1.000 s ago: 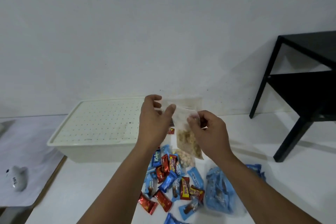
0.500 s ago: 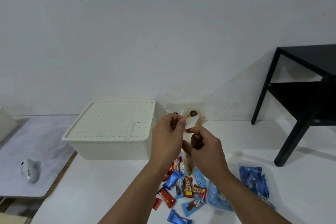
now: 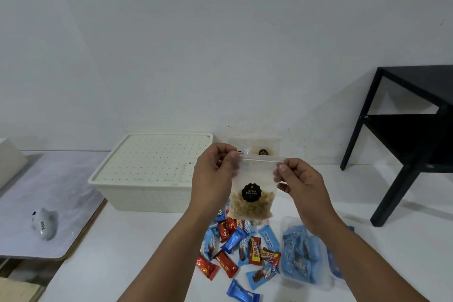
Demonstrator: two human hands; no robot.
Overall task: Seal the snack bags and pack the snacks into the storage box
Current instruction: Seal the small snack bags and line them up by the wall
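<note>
Both forearms raised from the lower edge, angled inward toward the middle of the view. Left hand (image 3: pixel 213 176) held upright, back toward the camera, thumb and curled fingers pinching the top left corner of a clear snack bag (image 3: pixel 253 188). Right hand (image 3: pixel 300 182) mirrored on the other side, thumb and fingers pinching the top right corner at the zip strip. Bag held in the air between the hands, above the table (image 3: pixel 137 252), hanging upright: long axis vertical, zip edge on top and running level from hand to hand, nuts settled at the bottom, round black label facing the camera.

Beneath the bag, loose wrapped sweets (image 3: pixel 242 245) scattered in red and blue on the table. Just right of them, a clear packet of blue sweets (image 3: pixel 301 260) lying flat. Left of the hands, a cream storage box (image 3: pixel 147 179) with its dotted lid on, set against the wall. Behind the held bag, a second clear bag (image 3: pixel 259 147) standing by the wall, partly hidden. Far right, a black side table (image 3: pixel 404 142). Far left, a small white object (image 3: pixel 45 224) on a separate grey surface (image 3: pixel 29 203).
</note>
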